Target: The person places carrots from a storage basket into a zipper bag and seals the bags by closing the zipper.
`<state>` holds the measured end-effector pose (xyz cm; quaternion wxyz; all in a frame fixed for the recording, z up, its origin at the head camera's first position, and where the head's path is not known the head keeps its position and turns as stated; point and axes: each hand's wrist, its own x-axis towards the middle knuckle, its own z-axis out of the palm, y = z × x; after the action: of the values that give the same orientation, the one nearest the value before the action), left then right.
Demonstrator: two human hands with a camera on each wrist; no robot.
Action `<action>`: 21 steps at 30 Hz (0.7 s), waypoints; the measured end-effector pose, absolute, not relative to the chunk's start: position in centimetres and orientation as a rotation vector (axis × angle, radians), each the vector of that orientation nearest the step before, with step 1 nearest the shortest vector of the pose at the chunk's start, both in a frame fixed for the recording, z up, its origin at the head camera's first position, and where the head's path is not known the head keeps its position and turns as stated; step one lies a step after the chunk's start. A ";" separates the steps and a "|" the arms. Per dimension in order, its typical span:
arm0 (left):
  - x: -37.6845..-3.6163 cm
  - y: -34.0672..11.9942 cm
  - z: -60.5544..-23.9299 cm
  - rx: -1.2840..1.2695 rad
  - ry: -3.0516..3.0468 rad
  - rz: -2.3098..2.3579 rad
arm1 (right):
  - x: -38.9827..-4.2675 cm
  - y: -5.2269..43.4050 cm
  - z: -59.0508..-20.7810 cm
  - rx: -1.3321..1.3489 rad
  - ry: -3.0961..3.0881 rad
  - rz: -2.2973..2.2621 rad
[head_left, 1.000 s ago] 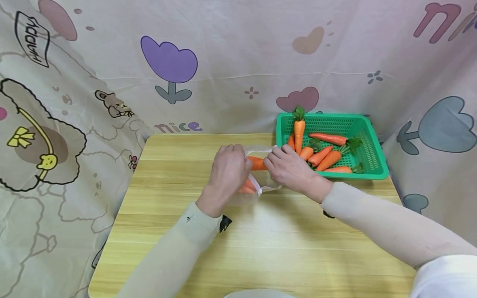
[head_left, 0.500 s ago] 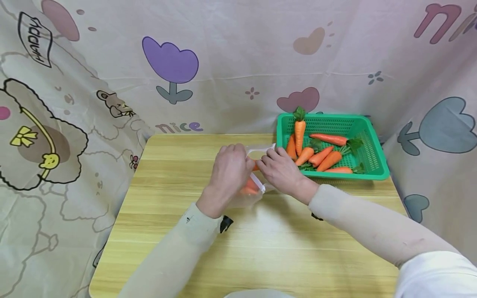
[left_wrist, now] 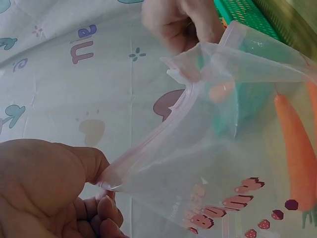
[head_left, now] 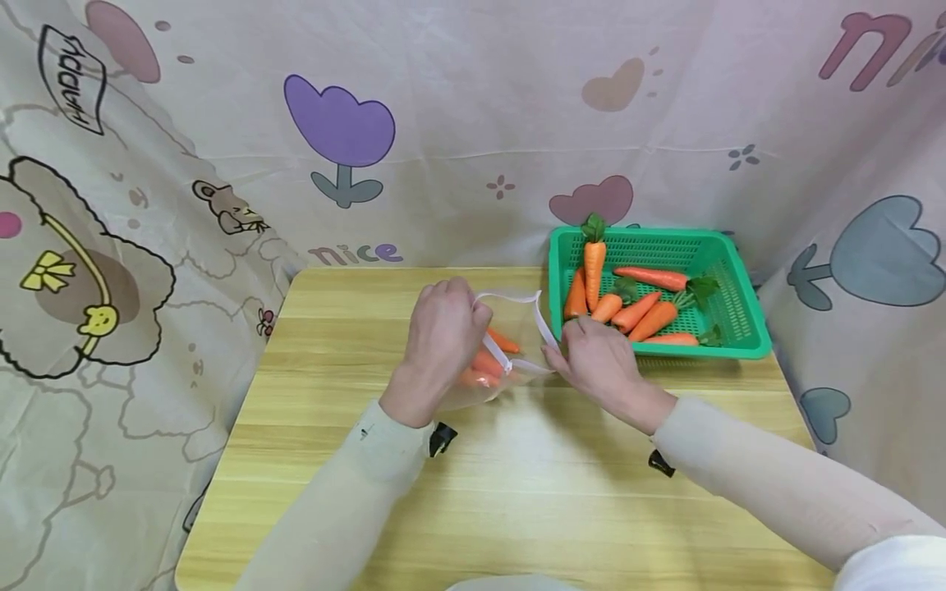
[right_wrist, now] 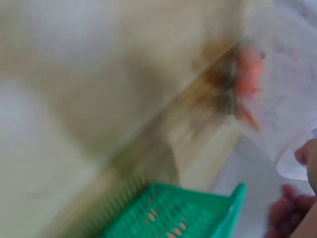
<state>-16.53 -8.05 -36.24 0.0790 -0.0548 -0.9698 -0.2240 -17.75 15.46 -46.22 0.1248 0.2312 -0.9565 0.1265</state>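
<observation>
Pinching the clear zip bag [left_wrist: 213, 158] by its rim with the left grip [head_left: 447, 341], closed thumb against fingers. Held mouth-open, pale zip strip spread toward the green basket [head_left: 739, 353]. Nothing visible in the right grip [head_left: 600, 361]: partly open, fingers bent, thumb apart from them in the right wrist view. Placed between bag mouth and basket, overlapping the basket's front left; can't tell whether touching the bag rim. Seen through the plastic: bagged carrots [head_left: 506, 341], at least 2, exact count unclear. Printed on the bag: red lettering and strawberries. On the tabletop [head_left: 547, 476], just right of the bag: the basket, with at least 6 loose carrots [head_left: 594, 271] inside. Among those, 1 leaning at the left end, greens over the back rim. Behind it all, patterned cloth [head_left: 458, 82]. Wearing pale sleeves [head_left: 325, 509] on both arms.
</observation>
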 end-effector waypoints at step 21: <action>-15.6 -6.7 -38.9 -0.383 -2.812 -0.056 | -18.7 10.3 -42.1 0.453 -2.975 1.007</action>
<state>-15.61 -6.74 -38.92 0.1508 -0.1335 -0.9793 -0.0194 -18.73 10.28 -42.12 -0.0159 0.1427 -0.9374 0.3174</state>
